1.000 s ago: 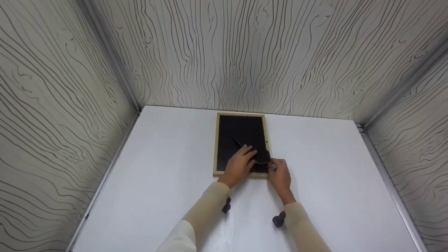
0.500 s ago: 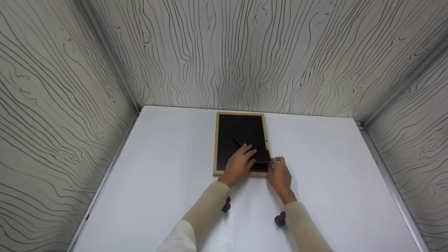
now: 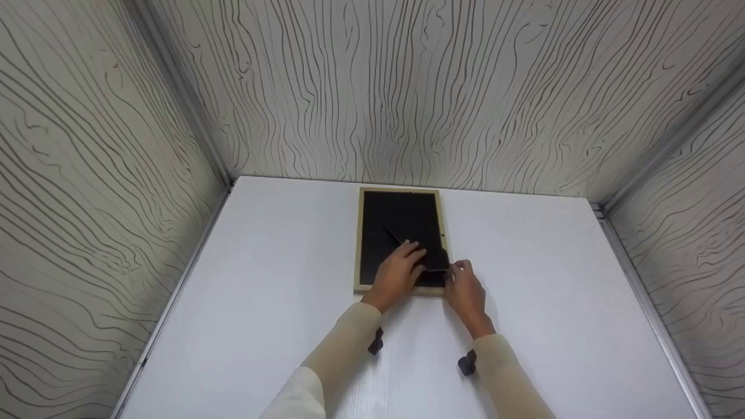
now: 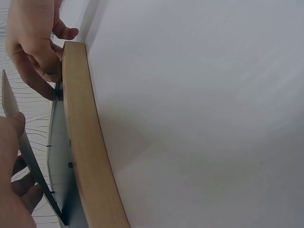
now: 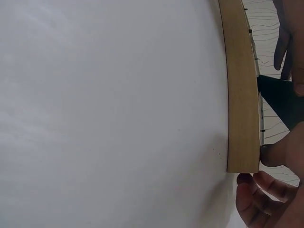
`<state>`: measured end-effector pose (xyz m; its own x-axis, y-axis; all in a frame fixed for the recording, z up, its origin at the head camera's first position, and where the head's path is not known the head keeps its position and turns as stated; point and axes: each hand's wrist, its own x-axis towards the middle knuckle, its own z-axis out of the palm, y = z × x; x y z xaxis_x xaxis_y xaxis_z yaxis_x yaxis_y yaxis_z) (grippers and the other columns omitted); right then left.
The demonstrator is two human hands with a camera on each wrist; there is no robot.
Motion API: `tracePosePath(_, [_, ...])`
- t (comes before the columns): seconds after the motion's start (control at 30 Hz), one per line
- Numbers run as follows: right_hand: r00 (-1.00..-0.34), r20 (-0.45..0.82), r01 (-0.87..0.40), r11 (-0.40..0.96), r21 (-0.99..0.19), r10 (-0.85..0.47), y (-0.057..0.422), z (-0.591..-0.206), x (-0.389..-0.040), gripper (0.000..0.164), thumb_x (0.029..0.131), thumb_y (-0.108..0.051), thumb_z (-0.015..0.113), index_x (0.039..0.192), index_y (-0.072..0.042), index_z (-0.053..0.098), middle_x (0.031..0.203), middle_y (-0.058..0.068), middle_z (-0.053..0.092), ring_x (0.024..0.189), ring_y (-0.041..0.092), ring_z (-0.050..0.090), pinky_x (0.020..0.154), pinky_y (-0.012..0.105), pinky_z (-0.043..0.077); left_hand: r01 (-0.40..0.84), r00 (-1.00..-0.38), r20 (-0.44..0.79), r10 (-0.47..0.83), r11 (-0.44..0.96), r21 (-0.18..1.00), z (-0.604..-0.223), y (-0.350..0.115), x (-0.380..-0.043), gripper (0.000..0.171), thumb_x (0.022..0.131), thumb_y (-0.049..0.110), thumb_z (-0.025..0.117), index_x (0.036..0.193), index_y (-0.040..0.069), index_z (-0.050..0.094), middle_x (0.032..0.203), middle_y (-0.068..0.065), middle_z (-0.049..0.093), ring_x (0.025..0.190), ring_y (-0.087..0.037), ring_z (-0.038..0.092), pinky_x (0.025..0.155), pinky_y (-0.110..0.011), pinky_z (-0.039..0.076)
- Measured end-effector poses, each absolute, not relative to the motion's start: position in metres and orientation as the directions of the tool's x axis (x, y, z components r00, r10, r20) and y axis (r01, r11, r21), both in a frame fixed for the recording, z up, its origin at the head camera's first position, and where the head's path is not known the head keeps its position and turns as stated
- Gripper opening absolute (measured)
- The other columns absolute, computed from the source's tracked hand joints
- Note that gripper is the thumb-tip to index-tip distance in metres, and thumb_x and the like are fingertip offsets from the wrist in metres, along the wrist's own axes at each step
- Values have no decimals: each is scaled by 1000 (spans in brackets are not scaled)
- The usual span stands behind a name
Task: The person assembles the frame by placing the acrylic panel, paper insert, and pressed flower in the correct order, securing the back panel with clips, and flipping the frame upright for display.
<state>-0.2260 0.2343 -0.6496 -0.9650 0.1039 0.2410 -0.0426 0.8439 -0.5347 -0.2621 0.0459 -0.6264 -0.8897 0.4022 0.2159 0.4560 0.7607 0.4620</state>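
A wooden picture frame (image 3: 358, 250) lies back side up on the white table, showing its black backing (image 3: 398, 209). My left hand (image 3: 396, 273) reaches over the near half and pinches a thin dark stand flap (image 5: 280, 97) between thumb and fingers. The flap tilts up from the backing, as the left wrist view shows. At the near right corner of the frame, my right hand (image 3: 465, 291) grips the wooden edge, thumb (image 5: 273, 154) on the back side and other fingers curled outside the corner. Small dark tabs (image 4: 70, 165) line the inner edge.
The white table (image 3: 279, 244) extends on both sides of the frame. Wood-grain patterned panels (image 3: 378, 87) rise at the back, left and right. Black wrist devices (image 3: 467, 365) hang beneath both sleeves, close over the table.
My right hand has shifted very slightly away from me along the frame's corner, its fingers moving a little. The left hand, the flap and the frame stay nearly where they were.
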Motion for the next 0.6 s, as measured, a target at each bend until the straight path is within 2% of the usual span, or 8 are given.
tracePosePath(0.27, [-972,218,-37,858,-512,88,235,-646,-226,21,100,-4,65,117,4,74,126,19,64,92,38,72,72,55,58,451,-892,204,404,765,460,-626,47,-262,42,110,31,60,151,20,62,163,-3,52,157,-22,42,122,-38,42])
tracePosePath(0.43, [-969,241,-67,876,-479,58,236,-644,-227,16,99,-2,63,111,5,72,122,20,66,88,38,72,68,55,58,467,-884,226,409,755,460,-625,47,-263,41,110,30,61,149,18,63,161,-5,54,155,-23,44,121,-38,44])
tracePosePath(0.6, [-972,231,-69,874,-481,51,237,-644,-228,17,100,-3,62,112,5,72,121,20,67,91,39,73,71,56,58,460,-888,223,403,758,463,-625,47,-263,41,109,29,62,149,18,63,161,-5,54,155,-23,45,120,-38,44])
